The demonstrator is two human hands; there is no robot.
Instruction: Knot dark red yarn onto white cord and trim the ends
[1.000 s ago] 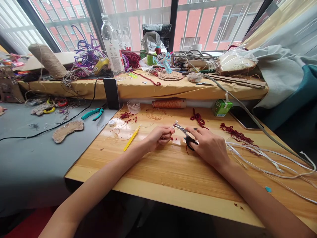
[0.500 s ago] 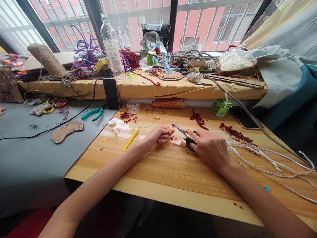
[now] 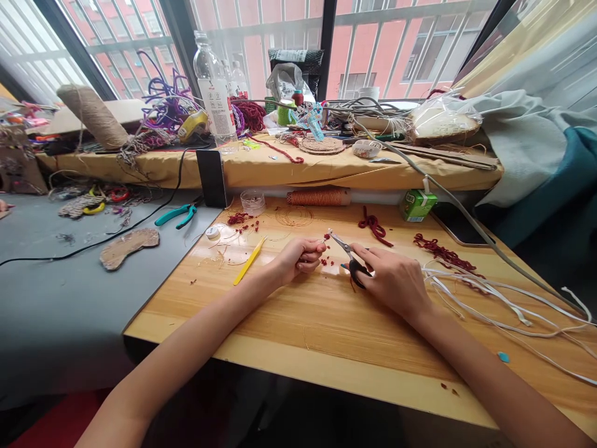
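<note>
My left hand [image 3: 302,256] is closed in a pinch on a small piece with a dark red tuft [image 3: 327,237] at its tip; most of it is hidden by the fingers. My right hand [image 3: 394,270] grips black-handled scissors [image 3: 345,247], their blades pointing up and left, right beside the tuft. Below the fingertips, several dark red scraps [image 3: 325,262] lie on the wooden table [image 3: 280,323]. Yellow tweezers [image 3: 250,261] rest left of my left hand.
Dark red yarn [image 3: 373,225] lies behind my right hand, with white cords [image 3: 494,305] farther right. At the back are a round clear container [image 3: 252,202], a thread cone [image 3: 318,197] and a green carton [image 3: 418,205]. Teal pliers [image 3: 177,215] lie on the grey surface at left.
The scissor tips have shifted slightly around the piece, and its red tuft now shows more plainly. Both hands keep nearly the same place; the whole view has moved a little.
</note>
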